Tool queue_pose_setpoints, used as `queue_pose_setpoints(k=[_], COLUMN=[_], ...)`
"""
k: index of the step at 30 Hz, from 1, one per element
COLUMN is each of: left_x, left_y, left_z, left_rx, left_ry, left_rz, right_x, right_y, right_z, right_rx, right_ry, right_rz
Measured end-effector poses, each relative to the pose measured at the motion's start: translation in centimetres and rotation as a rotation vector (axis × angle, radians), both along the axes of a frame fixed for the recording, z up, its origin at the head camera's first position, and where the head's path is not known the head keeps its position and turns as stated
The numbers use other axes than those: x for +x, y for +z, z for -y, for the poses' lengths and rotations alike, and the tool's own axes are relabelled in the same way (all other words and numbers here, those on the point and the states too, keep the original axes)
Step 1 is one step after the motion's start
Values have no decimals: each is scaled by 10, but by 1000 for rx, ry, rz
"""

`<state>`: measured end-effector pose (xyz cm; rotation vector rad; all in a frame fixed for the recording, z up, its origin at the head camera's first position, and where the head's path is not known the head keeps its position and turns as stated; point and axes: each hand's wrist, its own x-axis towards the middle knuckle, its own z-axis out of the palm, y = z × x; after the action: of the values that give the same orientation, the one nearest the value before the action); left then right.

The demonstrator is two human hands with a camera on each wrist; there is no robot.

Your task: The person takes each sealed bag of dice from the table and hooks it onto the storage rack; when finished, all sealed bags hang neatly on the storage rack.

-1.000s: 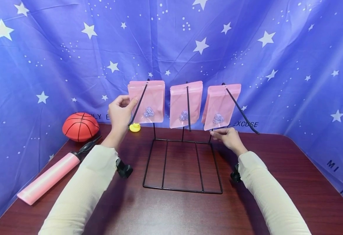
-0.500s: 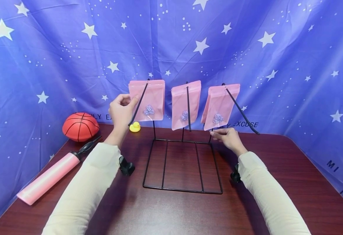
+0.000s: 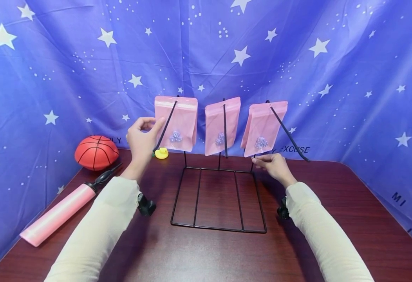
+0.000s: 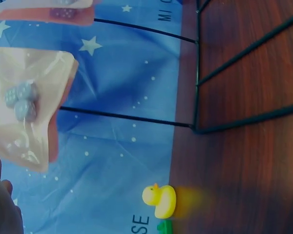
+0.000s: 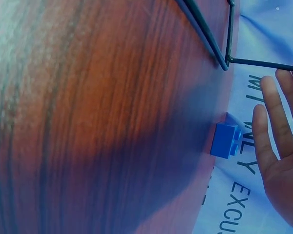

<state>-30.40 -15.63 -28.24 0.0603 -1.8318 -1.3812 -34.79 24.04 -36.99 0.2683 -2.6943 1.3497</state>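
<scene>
A black wire rack stands on the table with three hooks pointing toward me. Pink pouches hang from all of them, each with purple dice showing through its front. My left hand pinches the left edge of the left pouch between thumb and fingers; its dice show in the left wrist view. At the right, my right hand pinches the rack's right upright just under the right pouch, its other fingers extended in the right wrist view. The middle pouch hangs slightly turned, touched by neither hand.
A yellow rubber duck sits behind my left wrist, beside a green piece. To the left lie a red toy basketball and a pink hand pump. Near the table's back edge is a blue toy brick. A starry blue cloth hangs behind.
My left hand rises a little, then shifts down and left, and the left pouch's lower end now hangs lower. The middle pouch has swung slightly. My right hand stays in place.
</scene>
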Motion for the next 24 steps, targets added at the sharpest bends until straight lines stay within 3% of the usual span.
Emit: queue_pose_setpoints(k=[6,15,24], left_x=[7,18,22], left_y=[-11,-32,-35], left_z=[11,26,29], left_rx=[-21,-86,-93], left_ry=[-36,-54,-77], left_rz=[12,87,95], right_x=[0,0,-1], right_y=[-2,0,-3], right_z=[1,2,3], right_rx=[-1,20,1], right_ry=[-2,-4,-27], right_rz=[5,-20,-22])
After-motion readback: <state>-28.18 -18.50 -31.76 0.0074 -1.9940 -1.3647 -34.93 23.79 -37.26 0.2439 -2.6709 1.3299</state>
